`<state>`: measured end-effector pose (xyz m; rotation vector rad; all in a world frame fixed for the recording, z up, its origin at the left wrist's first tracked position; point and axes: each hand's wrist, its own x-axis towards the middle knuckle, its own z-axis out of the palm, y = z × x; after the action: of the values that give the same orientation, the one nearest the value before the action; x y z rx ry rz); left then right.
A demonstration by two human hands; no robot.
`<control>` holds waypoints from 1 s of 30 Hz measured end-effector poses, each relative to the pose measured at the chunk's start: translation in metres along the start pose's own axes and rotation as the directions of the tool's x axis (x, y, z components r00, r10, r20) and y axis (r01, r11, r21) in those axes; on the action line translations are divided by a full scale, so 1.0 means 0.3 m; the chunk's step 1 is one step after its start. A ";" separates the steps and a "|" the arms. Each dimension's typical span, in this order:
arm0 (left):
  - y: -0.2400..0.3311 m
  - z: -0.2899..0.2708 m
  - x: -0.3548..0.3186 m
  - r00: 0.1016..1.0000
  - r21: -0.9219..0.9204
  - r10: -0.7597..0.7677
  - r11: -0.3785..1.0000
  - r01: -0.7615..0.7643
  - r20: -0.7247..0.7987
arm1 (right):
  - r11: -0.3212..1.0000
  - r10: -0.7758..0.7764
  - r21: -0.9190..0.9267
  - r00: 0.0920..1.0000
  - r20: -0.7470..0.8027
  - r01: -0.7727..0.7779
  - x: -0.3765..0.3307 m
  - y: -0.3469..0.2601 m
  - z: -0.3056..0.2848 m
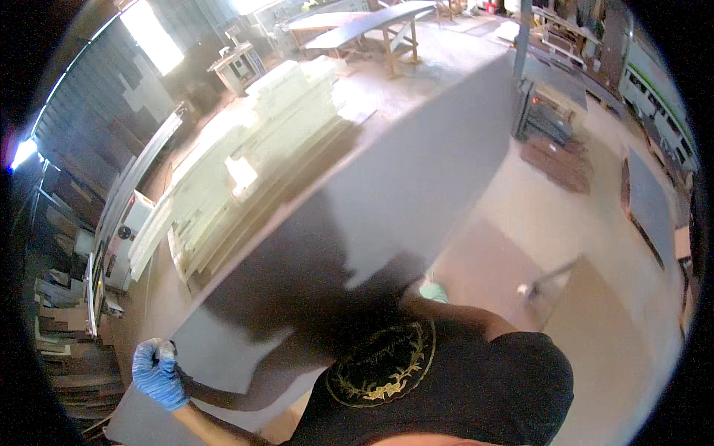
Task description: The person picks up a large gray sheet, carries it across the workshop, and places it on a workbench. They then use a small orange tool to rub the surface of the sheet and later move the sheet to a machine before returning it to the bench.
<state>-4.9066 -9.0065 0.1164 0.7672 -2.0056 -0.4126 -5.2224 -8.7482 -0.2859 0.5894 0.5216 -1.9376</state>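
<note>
A person in a black shirt stands in a workshop carrying a large grey panel (pixel 416 171), a flat sheet that stretches away from the chest toward the far end of the room. The left hand (pixel 156 372), in a blue glove, is fisted tight around the panel's near corner, low and out to the person's left. The right hand (pixel 433 292) shows only as a sliver of pale green glove at the panel's right edge, just in front of the right shoulder; whether it is clenched on the edge or merely resting there cannot be told. To handle this well, it seems wise to keep both hands spread wide along the sheet, hold it level, and watch the far end, which swings well beyond the hands. Past the left hand lie stacks of pale boards (pixel 245 178) and a machine; beyond the panel's far end stands a long counter (pixel 372 22). The floor (pixel 595 312) to the right of the right hand carries dark sheets. The panel's underside and the person's legs are hidden, and motion blurs the edges.
</note>
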 end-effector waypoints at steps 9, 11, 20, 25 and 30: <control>0.161 0.874 0.416 0.998 -0.105 -0.051 0.993 0.056 0.049 | 0.996 -0.066 -0.069 0.988 -0.138 0.057 0.393 -0.965 0.216; 0.148 1.019 0.478 0.992 -0.119 -0.099 0.987 0.108 0.082 | 0.993 -0.095 -0.087 0.983 -0.160 0.082 0.472 -1.135 0.266; 0.178 1.995 0.901 0.997 -0.092 -0.062 0.994 0.066 0.047 | 0.987 -0.140 -0.098 0.981 -0.135 0.127 1.070 -1.945 0.511; 0.266 2.530 1.350 0.995 0.085 0.000 0.996 -0.008 0.099 | 0.987 -0.144 -0.098 0.980 -0.139 0.131 1.402 -2.419 0.712; 0.402 3.034 1.735 0.976 0.166 0.071 0.980 -0.106 0.205 | 0.991 -0.135 -0.037 0.977 -0.167 0.131 1.607 -2.787 0.812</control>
<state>-5.9254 -9.2726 0.0446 0.7654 -2.2776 -0.2697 -6.2074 -8.8907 -0.3018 0.7226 0.7084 -2.0138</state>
